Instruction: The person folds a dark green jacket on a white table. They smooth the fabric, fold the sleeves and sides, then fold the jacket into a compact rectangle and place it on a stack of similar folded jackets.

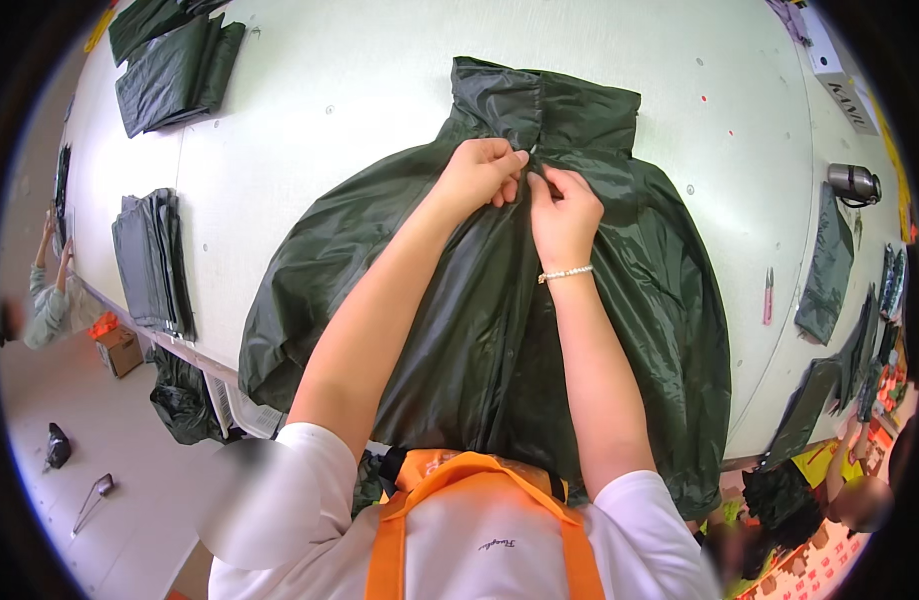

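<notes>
Garment front under both hands, collar at 12 o'clock

Clock read from the garment's middle. Dark green shiny garment lies spread on the white table, mid-view, lower edge by the person's body at 6. Its stand-up collar is at 12.

Left hand: in from 7, just below the collar, thumb and index pinching the front opening edge, other fingers curled under.

Right hand: in from 5, just beside the left, fingers bent, thumb and index tips at the same opening. Can't tell if they actually clamp cloth; detail's too small. Beaded bracelet on that wrist.

Around it:
- 10: dark green folded pile.
- 9: grey-green folded stack, near the table edge.
- 3: pink-handled snips, lying loose, then a folded dark piece past them.
- Between 2 and 3: metal flask on its side.
- 2: white box.

Co-workers: one far out at 9, one at 4.
</notes>
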Demonstrator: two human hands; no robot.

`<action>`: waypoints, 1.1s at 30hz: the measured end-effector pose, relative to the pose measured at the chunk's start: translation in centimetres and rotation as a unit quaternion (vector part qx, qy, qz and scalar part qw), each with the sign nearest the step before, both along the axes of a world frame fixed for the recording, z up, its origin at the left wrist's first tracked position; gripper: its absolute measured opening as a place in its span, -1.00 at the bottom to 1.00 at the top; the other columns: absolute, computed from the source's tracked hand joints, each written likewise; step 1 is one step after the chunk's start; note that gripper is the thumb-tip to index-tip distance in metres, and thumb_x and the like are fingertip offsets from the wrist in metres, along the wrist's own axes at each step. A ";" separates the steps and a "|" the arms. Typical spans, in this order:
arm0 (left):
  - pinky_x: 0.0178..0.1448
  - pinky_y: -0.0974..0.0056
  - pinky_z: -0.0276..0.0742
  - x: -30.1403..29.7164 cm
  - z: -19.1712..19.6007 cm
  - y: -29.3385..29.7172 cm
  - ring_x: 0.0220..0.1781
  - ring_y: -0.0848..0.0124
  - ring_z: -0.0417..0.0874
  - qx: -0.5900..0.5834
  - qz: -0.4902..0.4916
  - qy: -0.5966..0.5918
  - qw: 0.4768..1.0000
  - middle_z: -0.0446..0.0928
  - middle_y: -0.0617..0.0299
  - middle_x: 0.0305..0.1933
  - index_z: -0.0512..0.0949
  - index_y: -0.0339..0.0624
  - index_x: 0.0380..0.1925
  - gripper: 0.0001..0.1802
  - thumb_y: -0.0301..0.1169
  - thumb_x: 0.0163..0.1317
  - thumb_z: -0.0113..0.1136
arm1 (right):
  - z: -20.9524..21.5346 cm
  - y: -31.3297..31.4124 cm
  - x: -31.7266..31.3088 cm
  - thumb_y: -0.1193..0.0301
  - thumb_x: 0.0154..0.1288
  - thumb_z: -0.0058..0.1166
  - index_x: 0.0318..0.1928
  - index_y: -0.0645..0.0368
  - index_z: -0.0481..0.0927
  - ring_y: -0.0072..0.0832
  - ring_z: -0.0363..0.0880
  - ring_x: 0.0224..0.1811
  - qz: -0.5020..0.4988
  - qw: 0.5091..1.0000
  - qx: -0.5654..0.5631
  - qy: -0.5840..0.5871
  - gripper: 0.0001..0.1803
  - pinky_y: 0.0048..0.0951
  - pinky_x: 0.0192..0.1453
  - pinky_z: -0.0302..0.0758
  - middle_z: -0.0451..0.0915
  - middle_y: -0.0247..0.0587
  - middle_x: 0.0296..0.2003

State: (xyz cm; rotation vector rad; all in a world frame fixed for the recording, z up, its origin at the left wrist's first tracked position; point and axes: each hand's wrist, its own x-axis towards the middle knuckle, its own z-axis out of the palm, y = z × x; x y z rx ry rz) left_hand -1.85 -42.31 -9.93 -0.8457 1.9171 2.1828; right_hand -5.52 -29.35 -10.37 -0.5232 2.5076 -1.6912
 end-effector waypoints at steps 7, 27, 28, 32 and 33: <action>-0.64 0.48 0.20 0.0 -0.3 0.0 -0.71 0.58 0.34 0.092 0.029 0.054 0.994 0.37 0.33 -0.70 0.34 -0.10 -0.65 -0.71 -0.35 0.27 -0.03 | -0.2 -0.1 0.0 0.47 0.13 0.18 -0.30 0.40 0.59 -0.35 0.60 -0.52 0.068 0.997 -0.016 -0.032 -0.80 -0.46 -0.38 0.50 0.59 -0.06 -0.47; -0.50 0.24 0.42 2.1 -1.0 2.7 -0.60 0.25 0.53 -0.234 0.087 0.089 0.964 0.52 0.09 -0.62 0.44 -0.22 -0.37 -0.80 -0.30 0.22 0.01 | -1.3 0.5 1.0 0.35 0.18 0.07 -0.21 0.29 0.52 0.03 0.50 -0.18 0.093 0.989 0.110 0.038 -0.75 -0.13 -0.11 0.44 0.54 0.12 -0.26; -0.42 0.15 0.46 3.9 -0.6 4.2 -0.52 0.15 0.59 -0.374 0.096 0.099 0.917 0.55 0.06 -0.57 0.44 -0.22 -0.34 -0.79 -0.29 0.20 0.07 | -0.9 1.9 2.6 0.37 0.16 0.09 -0.14 0.27 0.50 0.02 0.49 -0.13 0.113 0.985 0.111 0.069 -0.71 -0.14 -0.08 0.43 0.52 0.11 -0.20; -0.39 0.07 0.47 13.9 1.9 9.2 -0.47 0.05 0.61 -0.435 0.051 -0.095 0.894 0.55 0.08 -0.58 0.46 -0.17 -0.47 -0.68 -0.12 0.16 0.17 | 2.2 9.2 13.9 0.49 0.06 0.18 -0.15 0.26 0.47 -0.14 0.52 -0.23 0.125 0.975 0.173 -0.063 -0.69 -0.21 -0.12 0.47 0.49 0.01 -0.28; -0.40 0.08 0.47 15.8 1.6 10.4 -0.50 0.06 0.61 -0.425 0.028 -0.127 0.896 0.53 0.09 -0.63 0.47 -0.18 -0.59 -0.63 -0.10 0.14 0.19 | 1.9 10.3 15.7 0.50 0.07 0.18 -0.17 0.26 0.48 -0.19 0.53 -0.32 0.109 0.977 0.152 -0.107 -0.72 -0.27 -0.20 0.48 0.50 -0.03 -0.35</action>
